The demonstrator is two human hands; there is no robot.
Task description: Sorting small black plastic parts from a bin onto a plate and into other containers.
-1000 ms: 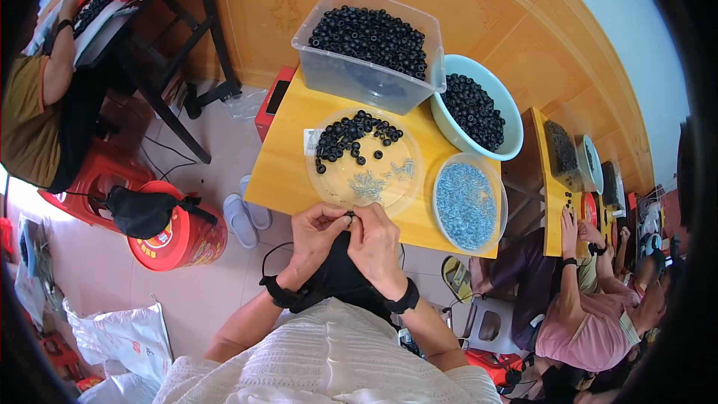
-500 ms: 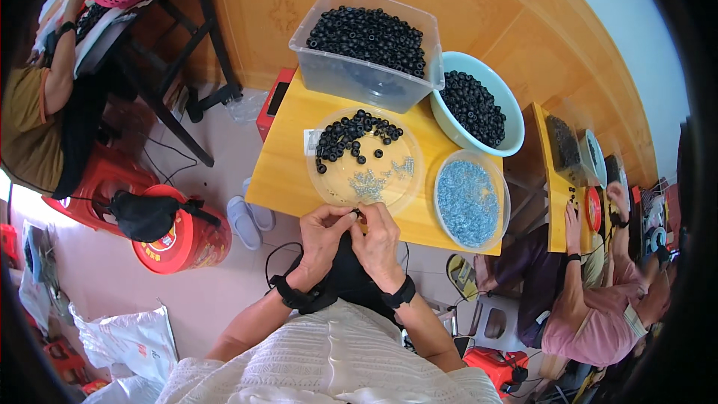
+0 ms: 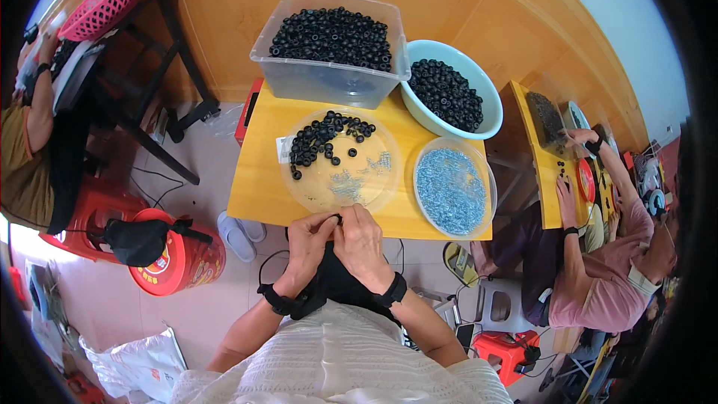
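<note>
My left hand (image 3: 307, 245) and my right hand (image 3: 362, 245) meet just off the table's front edge. Their fingertips pinch a small black ring-shaped piece (image 3: 338, 218) between them, mostly covered by the fingers. Right beyond the hands, a shallow round clear tray (image 3: 314, 188) lies on the yellow table (image 3: 258, 198). Loose black ring-shaped pieces (image 3: 318, 135) are heaped in its far left part. Nearer my hands, the tray holds a scatter of small clear bluish pieces (image 3: 346, 185), too tiny to make out.
A clear bin (image 3: 329, 88) full of black rings stands at the back, beside a light blue basin (image 3: 490, 116) of the same. At right is a clear round tub (image 3: 490, 209) of bluish pieces. Co-workers sit left and right. A red bucket (image 3: 198, 262) stands on the floor.
The whole view has shifted, so the table appears farther left. My hands stay together at the black piece. The right-hand co-worker's far arm now stretches toward a bin.
</note>
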